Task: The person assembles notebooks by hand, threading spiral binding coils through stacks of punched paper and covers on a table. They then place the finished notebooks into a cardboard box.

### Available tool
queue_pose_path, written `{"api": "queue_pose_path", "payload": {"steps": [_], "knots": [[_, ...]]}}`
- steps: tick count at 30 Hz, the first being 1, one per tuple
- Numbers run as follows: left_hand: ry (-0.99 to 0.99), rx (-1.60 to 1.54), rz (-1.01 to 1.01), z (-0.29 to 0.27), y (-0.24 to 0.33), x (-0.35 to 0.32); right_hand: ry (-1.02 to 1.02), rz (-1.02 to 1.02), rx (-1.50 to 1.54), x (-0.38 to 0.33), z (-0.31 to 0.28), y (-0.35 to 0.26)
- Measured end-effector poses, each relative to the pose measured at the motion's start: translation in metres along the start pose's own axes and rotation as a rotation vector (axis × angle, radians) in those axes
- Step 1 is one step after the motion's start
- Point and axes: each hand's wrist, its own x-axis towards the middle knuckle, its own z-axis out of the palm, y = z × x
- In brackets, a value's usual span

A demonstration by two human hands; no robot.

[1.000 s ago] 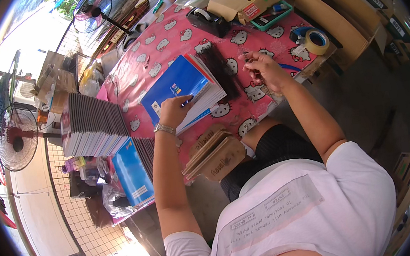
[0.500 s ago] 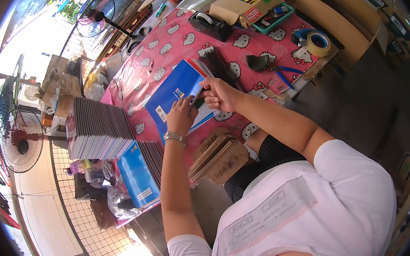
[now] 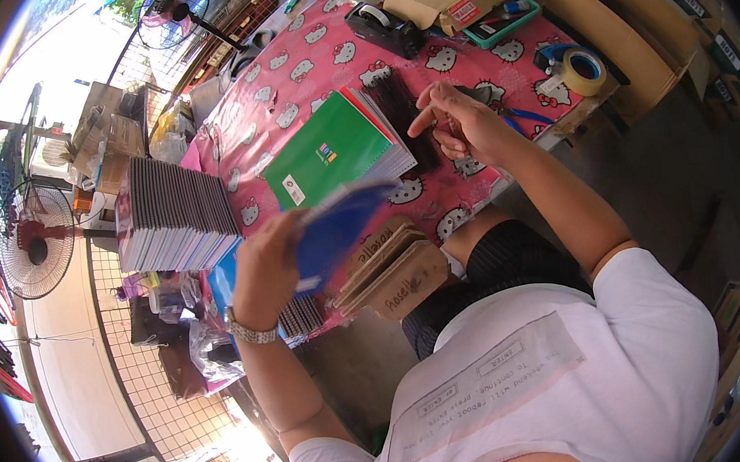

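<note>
My left hand, with a metal watch on its wrist, grips a blue notebook blurred by motion, in the air over the table's near left side. Beyond it a green-covered notebook lies on top of a short stack with white page edges. My right hand hovers just right of a bunch of dark binding coils, its fingers loosely bent and apart, with nothing visible in them. A blue notebook with a dark spine lies partly hidden behind my left hand.
A tall stack of spiral-bound notebooks stands at the left. Brown cardboard pieces jut at the near edge. Along the right are blue-handled pliers, a tape roll and a green tray; a black tape dispenser stands farther back.
My left hand has lifted the blue notebook off the stack and carried it left and nearer, uncovering the green one. My right hand has let go of it and moved right.
</note>
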Motion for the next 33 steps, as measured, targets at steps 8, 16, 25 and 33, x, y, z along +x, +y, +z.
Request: {"api": "queue_pose_path", "payload": {"steps": [8,16,25,33], "knots": [[-0.327,-0.197,-0.134,0.088,0.013,-0.025,-0.013,0.081,-0.189,-0.028,0.002,0.05],[0.011,0.057,-0.27,0.114,0.066,-0.034,0.052,-0.425,-0.7,-0.077,0.061,0.125],[0.227,0.198,-0.13,0.141,0.035,-0.027,-0.016,-0.059,-0.835,-0.084,0.054,0.076],[0.003,0.046,0.008,0.114,0.04,-0.007,0.148,-0.316,-0.772,-0.109,0.06,0.11]]}}
